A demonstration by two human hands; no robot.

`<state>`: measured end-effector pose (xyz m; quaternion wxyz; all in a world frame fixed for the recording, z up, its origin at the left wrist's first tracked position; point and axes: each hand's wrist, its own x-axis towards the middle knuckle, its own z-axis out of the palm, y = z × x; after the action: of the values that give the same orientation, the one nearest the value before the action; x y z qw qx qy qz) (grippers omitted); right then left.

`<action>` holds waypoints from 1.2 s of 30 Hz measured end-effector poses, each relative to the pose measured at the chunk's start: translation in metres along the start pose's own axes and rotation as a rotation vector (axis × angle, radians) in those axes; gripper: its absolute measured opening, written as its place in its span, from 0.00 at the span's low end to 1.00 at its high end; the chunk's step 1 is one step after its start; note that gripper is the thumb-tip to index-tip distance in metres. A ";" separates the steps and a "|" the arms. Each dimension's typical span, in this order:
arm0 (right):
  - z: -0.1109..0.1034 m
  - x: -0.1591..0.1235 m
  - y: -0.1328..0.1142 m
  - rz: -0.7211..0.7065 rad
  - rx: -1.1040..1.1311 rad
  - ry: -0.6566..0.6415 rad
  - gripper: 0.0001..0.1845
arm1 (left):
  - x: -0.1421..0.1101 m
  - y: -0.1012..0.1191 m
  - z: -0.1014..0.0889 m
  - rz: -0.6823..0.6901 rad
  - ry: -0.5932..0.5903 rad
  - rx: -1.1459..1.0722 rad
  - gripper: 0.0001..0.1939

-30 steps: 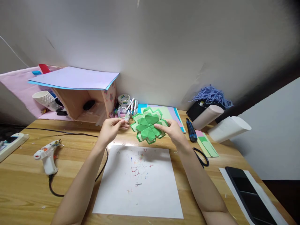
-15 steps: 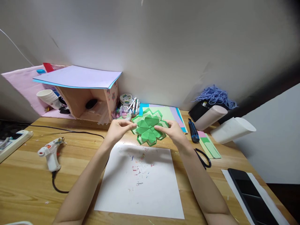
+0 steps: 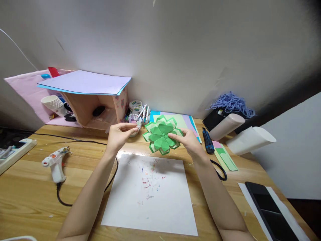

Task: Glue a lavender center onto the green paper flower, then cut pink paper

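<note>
Nearest on the table, a white sheet lies flat, marked with coloured smears. To its right, a dark phone rests on white paper; to its left, a glue gun lies with its cord attached.

Above the sheet's far edge, a green paper flower is held off the table. The right hand pinches its right side, thumb on the front face. The left hand, apart from the flower, has thumb and forefinger brought close; whether they grip the pale scrap at their tips cannot be told.

Farther right, a utility knife lies near a pale cylinder and a white cylinder, contents not visible. Behind these, a black holder has blue yarn heaped at its top.

Far left, an open-fronted box contains a dark round object; purple card covers its top. Nested paper cups lie tilted to its left; markers lie to its right
</note>
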<state>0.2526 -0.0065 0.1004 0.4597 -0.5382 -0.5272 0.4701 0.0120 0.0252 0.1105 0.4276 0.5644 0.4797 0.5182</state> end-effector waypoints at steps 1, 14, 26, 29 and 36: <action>0.000 0.000 0.000 -0.002 -0.006 0.002 0.21 | 0.000 0.001 -0.001 0.012 0.031 0.001 0.15; 0.007 -0.004 -0.002 0.004 -0.046 -0.049 0.20 | -0.010 -0.006 0.023 -0.018 -0.235 0.065 0.14; -0.001 0.000 0.001 0.015 -0.026 -0.032 0.20 | 0.001 -0.010 0.004 0.028 -0.177 0.108 0.12; -0.003 0.000 0.000 0.005 -0.036 0.001 0.19 | 0.008 -0.014 -0.010 0.064 0.023 0.185 0.13; -0.006 0.005 0.005 0.000 -0.007 0.027 0.18 | 0.034 -0.051 -0.037 0.206 0.502 0.494 0.12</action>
<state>0.2588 -0.0021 0.0961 0.4652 -0.5461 -0.5224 0.4609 -0.0294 0.0671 0.0696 0.0929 0.5511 0.6211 0.5494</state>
